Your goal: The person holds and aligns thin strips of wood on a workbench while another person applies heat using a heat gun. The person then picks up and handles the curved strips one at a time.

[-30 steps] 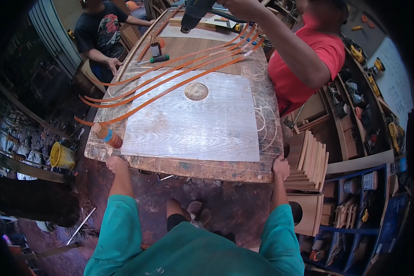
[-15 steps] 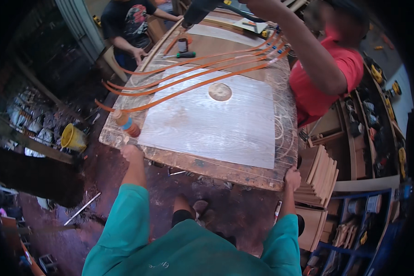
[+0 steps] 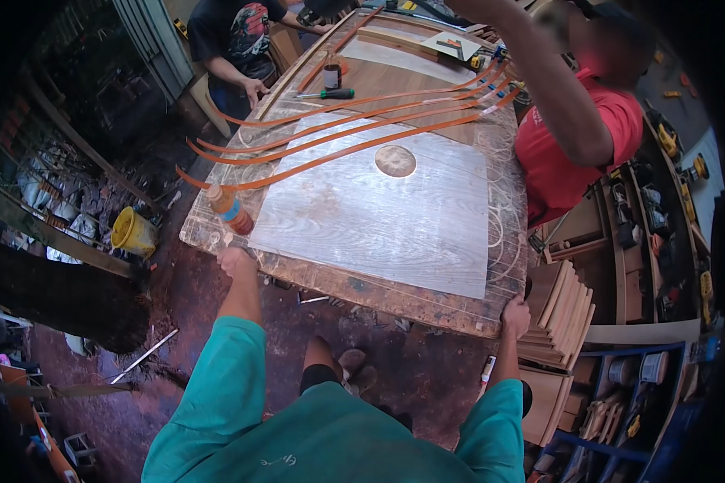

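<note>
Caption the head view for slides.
Left hand and right hand hold a stained wooden table bearing long orange strips and a grey rectangular sheet.

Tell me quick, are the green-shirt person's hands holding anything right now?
Left hand: closed, holding the worktable's near edge, by the bottle.
Right hand: closed, holding the worktable at its near right corner.

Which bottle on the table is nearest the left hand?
The blue-banded bottle, just beyond the left hand; the other, darker bottle stands farther off, beside the green-handled screwdriver.
</note>
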`<state>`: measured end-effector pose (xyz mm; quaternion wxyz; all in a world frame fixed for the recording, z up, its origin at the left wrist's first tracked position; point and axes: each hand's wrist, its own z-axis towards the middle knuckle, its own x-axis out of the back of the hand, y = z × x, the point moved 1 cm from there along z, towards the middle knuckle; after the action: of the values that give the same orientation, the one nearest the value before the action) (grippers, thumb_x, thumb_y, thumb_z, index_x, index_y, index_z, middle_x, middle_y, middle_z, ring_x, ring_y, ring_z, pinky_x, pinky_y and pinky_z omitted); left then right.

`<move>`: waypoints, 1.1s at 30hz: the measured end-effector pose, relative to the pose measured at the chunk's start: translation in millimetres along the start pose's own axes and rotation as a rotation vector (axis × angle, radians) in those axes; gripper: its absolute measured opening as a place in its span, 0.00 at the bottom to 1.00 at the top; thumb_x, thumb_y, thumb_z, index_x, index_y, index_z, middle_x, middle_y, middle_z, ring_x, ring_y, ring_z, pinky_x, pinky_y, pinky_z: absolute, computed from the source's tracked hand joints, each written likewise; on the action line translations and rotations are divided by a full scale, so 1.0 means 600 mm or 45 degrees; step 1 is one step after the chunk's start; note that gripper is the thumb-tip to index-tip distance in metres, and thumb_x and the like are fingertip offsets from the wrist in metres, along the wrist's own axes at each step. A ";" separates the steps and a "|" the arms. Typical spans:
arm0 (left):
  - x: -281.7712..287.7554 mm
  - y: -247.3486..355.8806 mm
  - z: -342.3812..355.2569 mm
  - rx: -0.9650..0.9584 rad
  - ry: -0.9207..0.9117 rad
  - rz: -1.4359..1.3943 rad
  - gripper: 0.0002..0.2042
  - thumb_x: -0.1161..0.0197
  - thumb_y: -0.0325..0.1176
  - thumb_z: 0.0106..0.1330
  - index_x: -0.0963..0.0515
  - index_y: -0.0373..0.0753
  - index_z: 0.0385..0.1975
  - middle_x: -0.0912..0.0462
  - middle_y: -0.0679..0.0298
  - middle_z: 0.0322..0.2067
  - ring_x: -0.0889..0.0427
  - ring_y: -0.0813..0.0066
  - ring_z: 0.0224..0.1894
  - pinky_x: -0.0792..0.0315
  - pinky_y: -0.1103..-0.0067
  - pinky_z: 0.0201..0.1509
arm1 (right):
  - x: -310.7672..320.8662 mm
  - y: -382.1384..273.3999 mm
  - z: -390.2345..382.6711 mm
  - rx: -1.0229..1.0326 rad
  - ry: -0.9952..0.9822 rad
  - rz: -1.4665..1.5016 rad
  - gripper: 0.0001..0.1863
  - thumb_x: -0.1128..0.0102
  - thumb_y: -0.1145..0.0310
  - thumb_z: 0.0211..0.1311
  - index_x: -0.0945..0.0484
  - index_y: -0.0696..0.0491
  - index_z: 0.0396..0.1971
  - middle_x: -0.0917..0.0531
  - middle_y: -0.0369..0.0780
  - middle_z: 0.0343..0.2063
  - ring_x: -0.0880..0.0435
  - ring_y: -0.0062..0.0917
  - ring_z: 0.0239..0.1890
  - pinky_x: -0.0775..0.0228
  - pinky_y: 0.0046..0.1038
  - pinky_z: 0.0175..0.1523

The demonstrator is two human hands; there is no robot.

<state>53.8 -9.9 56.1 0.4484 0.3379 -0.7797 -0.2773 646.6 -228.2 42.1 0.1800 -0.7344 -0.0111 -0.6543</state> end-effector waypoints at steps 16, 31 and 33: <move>-0.005 0.002 0.010 0.013 -0.016 0.008 0.31 0.72 0.43 0.69 0.25 0.23 0.47 0.22 0.45 0.49 0.23 0.50 0.53 0.31 0.61 0.60 | 0.004 -0.005 -0.006 0.012 0.002 0.036 0.35 0.68 0.40 0.66 0.21 0.56 0.47 0.19 0.53 0.44 0.22 0.49 0.50 0.32 0.45 0.54; -0.008 -0.003 0.012 0.036 -0.011 -0.057 0.30 0.71 0.42 0.69 0.24 0.23 0.47 0.22 0.45 0.49 0.22 0.51 0.53 0.30 0.62 0.60 | 0.001 -0.002 -0.004 0.002 0.013 0.018 0.34 0.66 0.42 0.66 0.21 0.56 0.46 0.19 0.52 0.43 0.21 0.48 0.49 0.32 0.45 0.54; -0.012 -0.007 0.019 0.015 -0.016 -0.043 0.30 0.71 0.42 0.69 0.24 0.23 0.47 0.22 0.45 0.49 0.22 0.51 0.52 0.30 0.62 0.59 | -0.001 -0.002 -0.003 -0.001 0.013 0.016 0.34 0.66 0.42 0.66 0.21 0.56 0.46 0.19 0.52 0.43 0.21 0.48 0.49 0.32 0.45 0.54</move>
<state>47.8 -5.3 44.5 0.4369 0.3518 -0.7782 -0.2824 644.7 -227.7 41.9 0.1840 -0.7311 -0.0053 -0.6570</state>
